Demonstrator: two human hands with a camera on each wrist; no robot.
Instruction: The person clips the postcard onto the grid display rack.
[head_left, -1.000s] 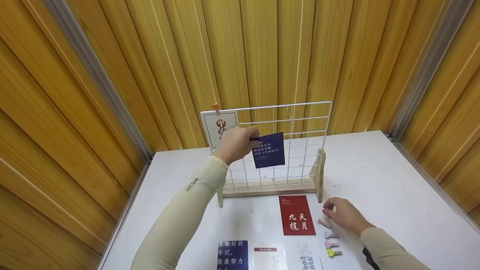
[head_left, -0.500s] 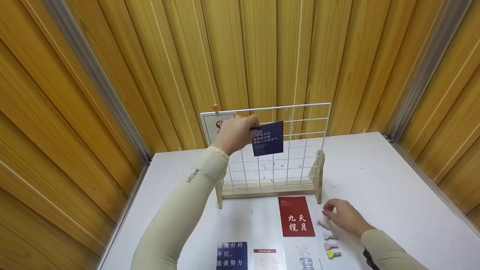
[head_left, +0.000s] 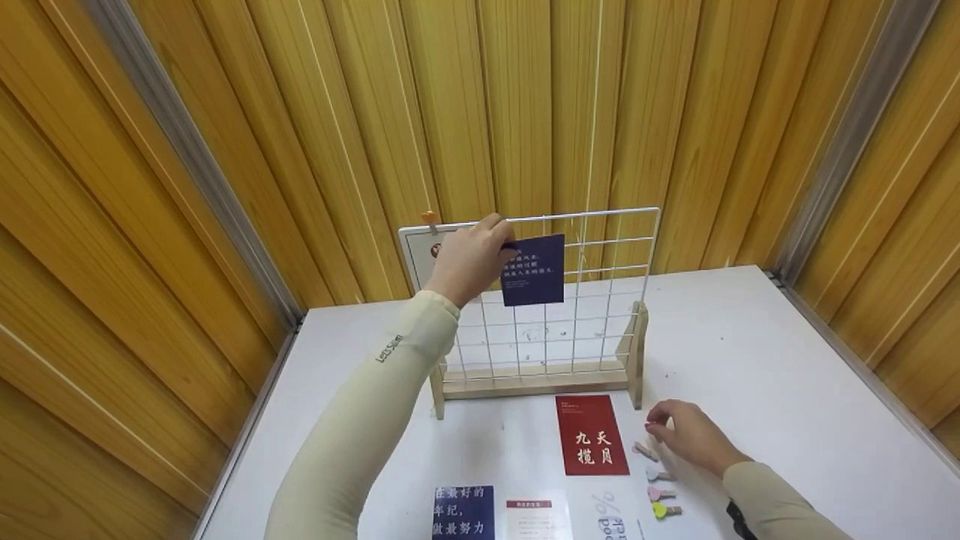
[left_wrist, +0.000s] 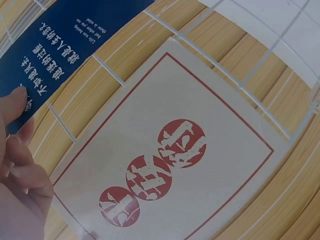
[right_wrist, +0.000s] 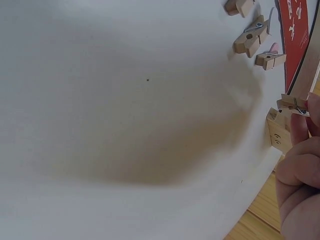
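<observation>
My left hand (head_left: 472, 255) pinches the left edge of a dark blue card (head_left: 536, 274) with white writing, holding it up before the white wire grid (head_left: 576, 300) near its top bar. Beside it a white card (left_wrist: 160, 140) with red round emblems hangs at the grid's upper left corner under an orange-topped clothespin (head_left: 430, 219). Low on the right, my right hand (head_left: 694, 433) pinches a small wooden clothespin (right_wrist: 294, 103) between thumb and fingertips. Just below that hand, several more clothespins (head_left: 660, 474) with coloured tops lie in a column on the table.
A wooden base (head_left: 536, 382) supports the grid on the white table (head_left: 720, 375). Before it lies a red card (head_left: 592, 435); nearer are another blue card (head_left: 463, 514), a white card with a red heading (head_left: 536, 517) and a pale lettered card (head_left: 611, 514). Wood-patterned walls (head_left: 525, 112) enclose the table.
My left hand has raised the blue card toward the grid's top bar, and the card now hangs straighter. The right hand has stayed nearly still with its clothespin.
</observation>
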